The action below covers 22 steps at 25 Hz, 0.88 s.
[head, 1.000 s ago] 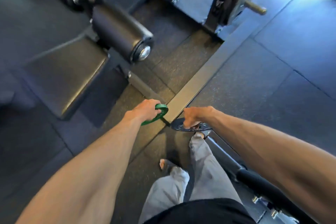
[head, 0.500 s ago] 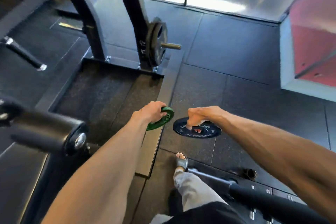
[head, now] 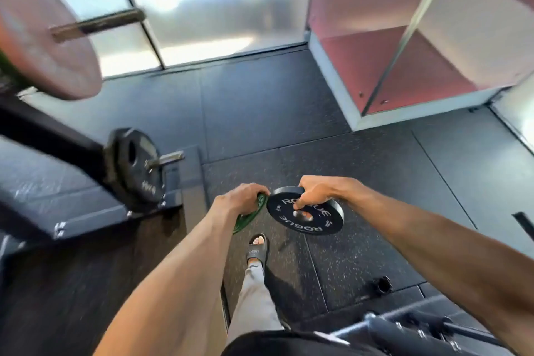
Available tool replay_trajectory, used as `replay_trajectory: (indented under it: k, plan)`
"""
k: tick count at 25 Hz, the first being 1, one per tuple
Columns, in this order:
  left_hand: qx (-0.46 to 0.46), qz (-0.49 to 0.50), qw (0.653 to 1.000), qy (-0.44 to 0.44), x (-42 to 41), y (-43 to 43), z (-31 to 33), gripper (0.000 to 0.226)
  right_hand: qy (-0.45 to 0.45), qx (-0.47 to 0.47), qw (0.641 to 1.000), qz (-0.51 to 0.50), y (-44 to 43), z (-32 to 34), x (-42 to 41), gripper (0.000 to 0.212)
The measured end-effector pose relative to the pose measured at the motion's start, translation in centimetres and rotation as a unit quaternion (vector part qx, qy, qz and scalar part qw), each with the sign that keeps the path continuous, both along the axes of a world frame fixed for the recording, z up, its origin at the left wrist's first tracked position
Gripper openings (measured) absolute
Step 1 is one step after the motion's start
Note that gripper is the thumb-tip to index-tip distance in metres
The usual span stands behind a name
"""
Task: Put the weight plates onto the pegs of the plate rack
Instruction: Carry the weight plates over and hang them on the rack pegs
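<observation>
My left hand [head: 237, 199] grips a small green weight plate [head: 250, 214] by its upper rim, so most of the plate is hidden under the hand. My right hand [head: 315, 189] holds a black plate with white lettering [head: 305, 214] by its top edge, roughly flat and at waist height. The two plates almost touch. To the left, a low peg [head: 168, 158] on the rack carries a black plate [head: 135, 168] with its steel tip bare. Higher up at the far left, a second peg [head: 98, 24] holds a large reddish plate [head: 40, 37].
The rack's black upright [head: 49, 141] and base [head: 95, 211] fill the left side. Dark rubber floor mats [head: 361, 170] lie ahead. A barbell end and collar [head: 381, 285] lie at the lower right. My sandalled foot [head: 255, 248] stands below the plates. A glass wall [head: 219, 14] runs behind.
The view has swung up and to the right, bringing the rack's pegs closer on the left. Both hands keep their plates, now nearer to each other.
</observation>
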<state>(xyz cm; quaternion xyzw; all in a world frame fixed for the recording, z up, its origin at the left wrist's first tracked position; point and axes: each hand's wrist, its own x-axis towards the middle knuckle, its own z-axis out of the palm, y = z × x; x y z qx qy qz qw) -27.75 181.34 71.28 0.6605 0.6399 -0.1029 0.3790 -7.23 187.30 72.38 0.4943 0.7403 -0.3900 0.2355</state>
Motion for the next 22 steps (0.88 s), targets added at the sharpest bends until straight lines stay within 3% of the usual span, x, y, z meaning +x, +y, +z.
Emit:
replay_trajectory:
  k: [6, 10, 13, 22]
  plan:
    - [0.015, -0.190, 0.981, -0.034, 5.3, 19.5, -0.7, 0.034, 0.017, 0.008, 0.983, -0.181, 13.0, 2.3, 5.7, 0.040]
    - [0.028, -0.287, 0.956, -0.058, 11.3, 30.1, -0.2, 0.032, 0.037, 0.030, 0.955, -0.293, 18.2, 2.3, 12.1, 0.025]
    - [0.008, -0.351, 0.933, -0.076, 18.3, 37.3, 0.6, 0.033, 0.045, 0.048, 0.924, -0.376, 21.0, 2.2, 18.0, 0.019]
    - [0.006, -0.552, 0.833, -0.021, 44.5, 50.1, 1.7, 0.040, 0.009, 0.088, 0.828, -0.554, 27.1, 1.4, 37.4, 0.043]
